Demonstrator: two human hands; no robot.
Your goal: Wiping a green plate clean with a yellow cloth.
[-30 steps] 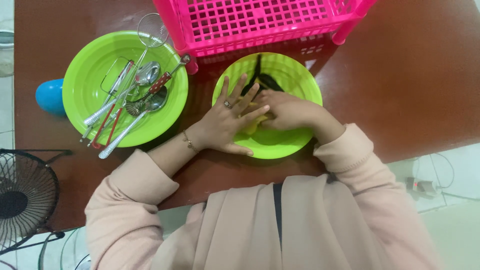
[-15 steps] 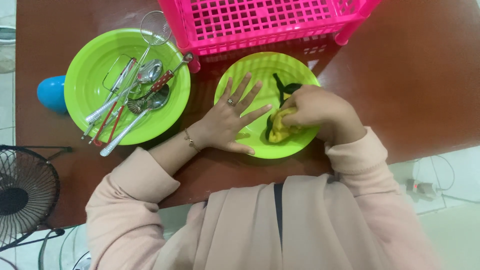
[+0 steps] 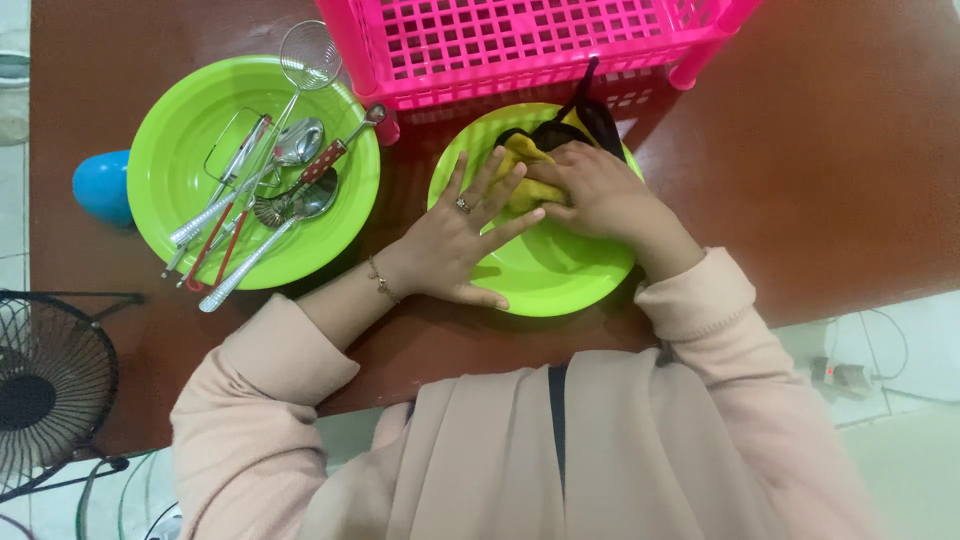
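- Pressing flat, the left hand [image 3: 455, 245] holds the green bowl [image 3: 545, 285] down, fingers spread.
- The right hand [image 3: 590, 190] is closed on the soft yellow cloth [image 3: 515, 165], bunched near the table's far edge.

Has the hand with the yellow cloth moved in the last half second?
Yes. The right hand has slid the yellow cloth from the near right of the green bowl up to its far rim, toward the pink basket.
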